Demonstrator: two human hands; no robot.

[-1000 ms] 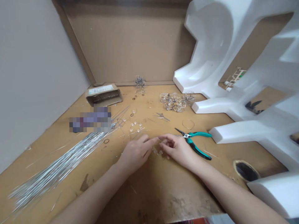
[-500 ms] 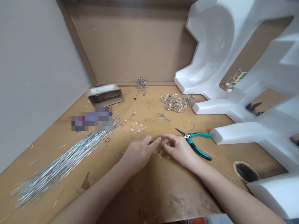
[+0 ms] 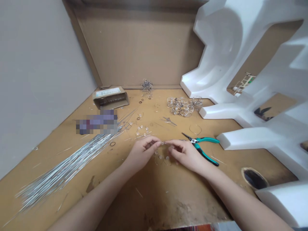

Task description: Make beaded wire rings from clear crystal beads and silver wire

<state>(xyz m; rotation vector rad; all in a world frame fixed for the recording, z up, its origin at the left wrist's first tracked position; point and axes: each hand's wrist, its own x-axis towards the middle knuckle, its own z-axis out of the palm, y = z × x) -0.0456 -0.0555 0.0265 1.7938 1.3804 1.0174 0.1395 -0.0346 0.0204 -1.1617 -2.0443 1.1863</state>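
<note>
"What was held?"
"Beaded wire [image 3: 160, 157], thin, its beads clear and round, was pinched in the left hand [image 3: 143, 149] and right hand [image 3: 184, 153], just below frame centre."
"Changed?"
"The two hands, touching half a second earlier, had been parted slightly."
"Beyond?"
"Teal-handled pliers [image 3: 208, 139] were splayed right of centre; straight, shiny wires [image 3: 72, 163] were bundled lower left."
"Writing?"
"The cardboard box [image 3: 124, 99], upper left, was labelled illegibly."

Soft, muted light; faint sheen on the tabletop [image 3: 173, 202]; glints along the bundled wires [image 3: 69, 165]; outer edges stretched.
</note>
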